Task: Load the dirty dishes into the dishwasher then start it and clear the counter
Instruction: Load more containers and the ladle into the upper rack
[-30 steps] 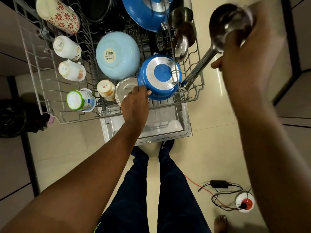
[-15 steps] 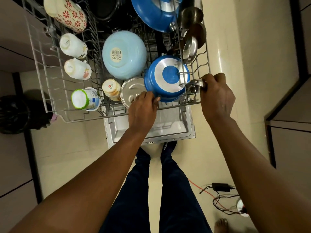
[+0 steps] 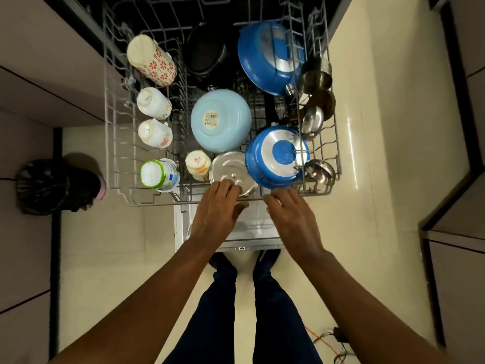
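Head view looks straight down on the pulled-out dishwasher rack [image 3: 115, 143], loaded and filling the upper frame. Largest inside, a big blue pan [image 3: 267, 56] leans at 1 o'clock, with a black pan [image 3: 204, 56] beside it at 12. A light blue bowl [image 3: 220, 119] sits upside down at the middle, and a smaller blue pot [image 3: 275, 158] lies just at its 4 o'clock. A floral tumbler [image 3: 152, 60] lies at 11 o'clock; white cups [image 3: 153, 103] line the rack's 9 o'clock side. A steel lid [image 3: 231, 169] rests by the front rail, and a steel ladle [image 3: 319, 169] lies at the pot's 3 o'clock. Left hand [image 3: 217, 208] has its grip open, fingertips on the lid's near edge. Right hand [image 3: 291, 214] hovers with an open, empty grip at the front rail.
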`<action>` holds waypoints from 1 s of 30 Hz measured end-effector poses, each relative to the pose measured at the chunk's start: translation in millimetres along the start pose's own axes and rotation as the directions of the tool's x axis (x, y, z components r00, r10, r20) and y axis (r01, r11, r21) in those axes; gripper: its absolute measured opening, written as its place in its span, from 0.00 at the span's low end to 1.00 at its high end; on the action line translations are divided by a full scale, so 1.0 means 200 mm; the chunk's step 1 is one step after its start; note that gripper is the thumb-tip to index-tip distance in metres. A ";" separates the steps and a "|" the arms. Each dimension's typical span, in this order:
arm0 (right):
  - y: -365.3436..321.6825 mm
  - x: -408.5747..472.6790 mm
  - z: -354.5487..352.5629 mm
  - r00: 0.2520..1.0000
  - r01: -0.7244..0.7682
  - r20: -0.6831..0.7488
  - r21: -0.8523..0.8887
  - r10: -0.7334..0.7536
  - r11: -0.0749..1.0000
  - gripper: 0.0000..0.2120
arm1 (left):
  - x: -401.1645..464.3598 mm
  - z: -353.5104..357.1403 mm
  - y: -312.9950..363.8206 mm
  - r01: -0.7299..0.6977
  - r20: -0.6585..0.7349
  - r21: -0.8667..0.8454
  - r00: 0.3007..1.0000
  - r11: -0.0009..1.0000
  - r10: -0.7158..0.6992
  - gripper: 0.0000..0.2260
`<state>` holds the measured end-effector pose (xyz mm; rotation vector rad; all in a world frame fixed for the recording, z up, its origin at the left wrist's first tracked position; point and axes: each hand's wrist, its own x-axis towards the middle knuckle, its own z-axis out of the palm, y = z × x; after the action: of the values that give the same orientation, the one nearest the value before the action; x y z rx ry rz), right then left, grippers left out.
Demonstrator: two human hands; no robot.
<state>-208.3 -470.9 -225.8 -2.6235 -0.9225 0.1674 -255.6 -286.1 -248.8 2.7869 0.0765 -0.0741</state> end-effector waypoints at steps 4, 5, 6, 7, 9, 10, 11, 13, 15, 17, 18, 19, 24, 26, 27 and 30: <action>-0.04 0.05 0.03 0.999 -0.014 0.036 -0.034 0.016 0.999 0.19 | -0.10 -0.03 -0.12 0.080 -0.023 0.077 0.997 0.994 -0.078 0.07; -0.04 0.07 0.04 0.999 -0.013 0.044 -0.043 0.015 0.999 0.20 | -0.11 -0.05 -0.14 0.081 -0.025 0.092 0.997 0.992 -0.079 0.06; -0.04 0.08 0.04 0.998 -0.009 0.055 -0.050 0.012 0.999 0.21 | -0.12 -0.06 -0.15 0.075 -0.024 0.103 0.997 0.992 -0.072 0.07; -0.04 0.09 0.04 0.998 -0.005 0.067 -0.054 0.009 0.999 0.22 | -0.12 -0.07 -0.15 0.074 -0.031 0.109 0.997 0.991 -0.071 0.08; -0.04 0.10 0.03 0.996 0.005 0.085 -0.044 -0.001 0.999 0.22 | -0.15 -0.09 -0.17 0.114 -0.061 0.117 0.992 0.987 -0.108 0.10; -0.04 0.10 0.03 0.996 0.012 0.090 -0.041 -0.008 0.999 0.22 | -0.16 -0.10 -0.18 0.152 -0.076 0.118 0.987 0.981 -0.144 0.11; -0.04 0.10 0.03 0.995 0.015 0.094 -0.044 -0.011 0.999 0.22 | -0.18 -0.11 -0.19 0.191 -0.084 0.110 0.980 0.975 -0.183 0.12; -0.04 0.11 0.04 0.996 0.010 0.091 -0.048 -0.006 0.999 0.22 | -0.19 -0.11 -0.22 0.230 -0.097 0.086 0.970 0.969 -0.221 0.14; -0.03 0.12 0.05 0.997 -0.003 0.078 -0.043 0.006 0.999 0.21 | -0.17 -0.11 -0.23 0.209 -0.099 0.088 0.975 0.974 -0.200 0.14; -0.03 0.14 0.06 0.998 0.001 0.057 -0.047 0.002 0.999 0.21 | -0.14 -0.11 -0.25 0.154 -0.108 0.105 0.984 0.982 -0.142 0.15; -0.02 0.17 0.06 0.999 0.004 0.049 -0.056 -0.001 0.998 0.20 | -0.12 -0.11 -0.27 0.124 -0.122 0.115 0.986 0.986 -0.110 0.16; -0.02 0.19 0.07 0.999 -0.001 0.042 -0.068 0.004 0.998 0.19 | -0.09 -0.12 -0.28 0.100 -0.135 0.121 0.987 0.988 -0.084 0.16; 0.04 0.46 0.06 0.999 -0.032 -0.006 -0.160 0.032 0.987 0.18 | 0.16 -0.17 -0.38 0.098 -0.158 0.135 0.984 0.986 -0.077 0.17; 0.06 0.59 0.06 0.999 -0.039 -0.024 -0.169 0.036 0.985 0.18 | 0.30 -0.20 -0.43 0.102 -0.171 0.138 0.982 0.985 -0.077 0.15; 0.08 0.66 0.06 0.999 -0.041 -0.035 -0.174 0.035 0.984 0.19 | 0.36 -0.22 -0.45 0.101 -0.182 0.150 0.981 0.984 -0.073 0.14; 0.14 0.83 0.07 0.998 -0.050 -0.042 -0.213 0.042 0.976 0.17 | 0.54 -0.26 -0.50 0.080 -0.199 0.162 0.979 0.984 -0.046 0.16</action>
<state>-64.7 -383.5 -247.4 -2.8357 -0.9134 0.0309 -150.9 -170.1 -240.9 2.9539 0.2174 0.1854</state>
